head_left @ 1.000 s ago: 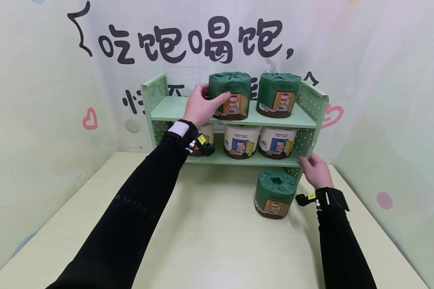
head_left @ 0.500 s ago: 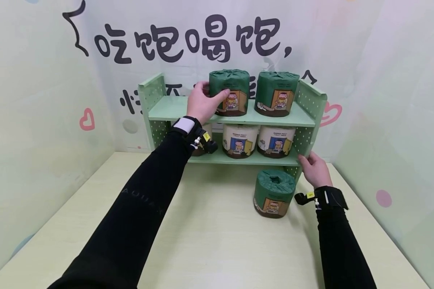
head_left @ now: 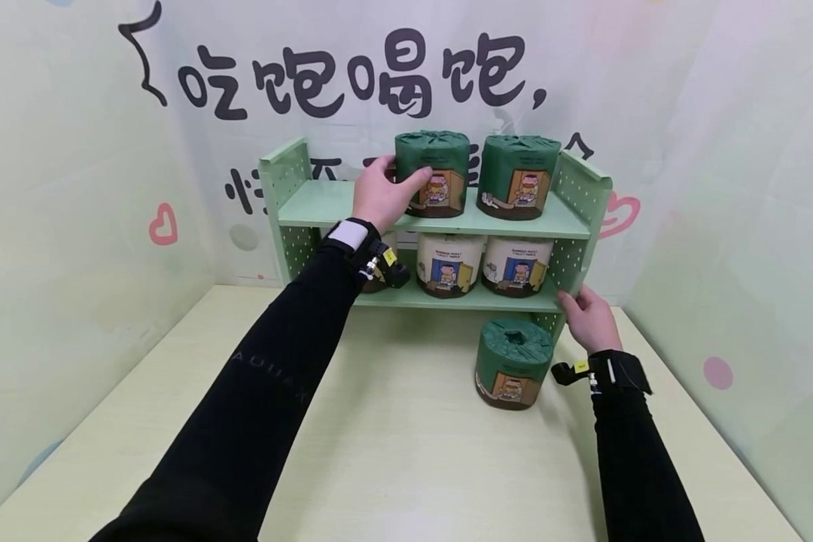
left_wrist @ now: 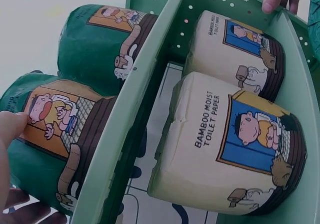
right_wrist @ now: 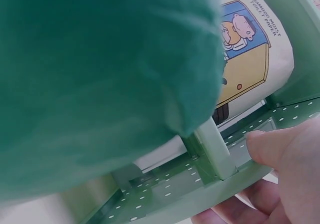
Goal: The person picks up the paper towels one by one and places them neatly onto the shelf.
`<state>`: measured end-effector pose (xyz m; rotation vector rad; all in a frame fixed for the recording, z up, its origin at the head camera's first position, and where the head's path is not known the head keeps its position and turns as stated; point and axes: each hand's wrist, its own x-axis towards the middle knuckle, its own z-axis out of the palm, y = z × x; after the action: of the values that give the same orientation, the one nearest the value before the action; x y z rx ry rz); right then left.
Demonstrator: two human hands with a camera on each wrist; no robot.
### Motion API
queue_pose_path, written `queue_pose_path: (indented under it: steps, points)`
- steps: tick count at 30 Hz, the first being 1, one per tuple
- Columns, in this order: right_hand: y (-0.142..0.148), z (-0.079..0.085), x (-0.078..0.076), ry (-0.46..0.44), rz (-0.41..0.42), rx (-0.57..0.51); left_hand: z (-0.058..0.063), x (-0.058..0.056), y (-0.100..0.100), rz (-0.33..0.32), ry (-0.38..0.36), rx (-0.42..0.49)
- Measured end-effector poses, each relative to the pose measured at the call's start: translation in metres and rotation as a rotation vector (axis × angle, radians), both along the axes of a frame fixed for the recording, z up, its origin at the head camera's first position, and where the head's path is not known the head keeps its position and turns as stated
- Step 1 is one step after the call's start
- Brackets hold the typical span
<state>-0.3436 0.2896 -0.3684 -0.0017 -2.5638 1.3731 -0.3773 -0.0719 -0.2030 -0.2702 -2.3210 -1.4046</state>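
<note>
In the head view my left hand (head_left: pixel 382 194) holds a green-wrapped toilet paper roll (head_left: pixel 433 149) upright on the top level of a pale green shelf (head_left: pixel 325 202), thumb on its front and fingers round its left side. A second green roll (head_left: pixel 520 162) stands to its right, a narrow gap between them. My right hand (head_left: pixel 592 322) grips the shelf's right side panel low down; the right wrist view shows the thumb (right_wrist: pixel 265 146) inside and the fingers outside. Near that hand, a third green roll (head_left: pixel 515 346) stands on the table, large in the right wrist view.
On the lower level, cream toilet rolls (head_left: pixel 450 252) stand in a row, the leftmost partly hidden behind my left wrist. The light wooden table (head_left: pixel 406 452) extends in front of the shelf. A printed cloth backdrop (head_left: pixel 95 150) encloses the back and sides.
My left hand has shifted the held roll slightly to the right along the top level, narrowing the gap to the second green roll. My right hand keeps its grip on the side panel.
</note>
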Motion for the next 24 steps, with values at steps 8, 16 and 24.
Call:
queue_pose_path:
  steps: [8, 16, 24]
  points:
    - [-0.001, 0.001, 0.001, -0.003, -0.004, 0.004, -0.003, 0.006, -0.004, -0.031, -0.005, 0.059]
    - [-0.001, 0.001, 0.001, -0.003, 0.007, -0.002, -0.011, 0.026, -0.008, -0.089, 0.066, 0.203]
    - [-0.001, 0.0, 0.001, 0.005, 0.002, -0.003, -0.027, 0.046, -0.003, -0.166, 0.101, 0.247]
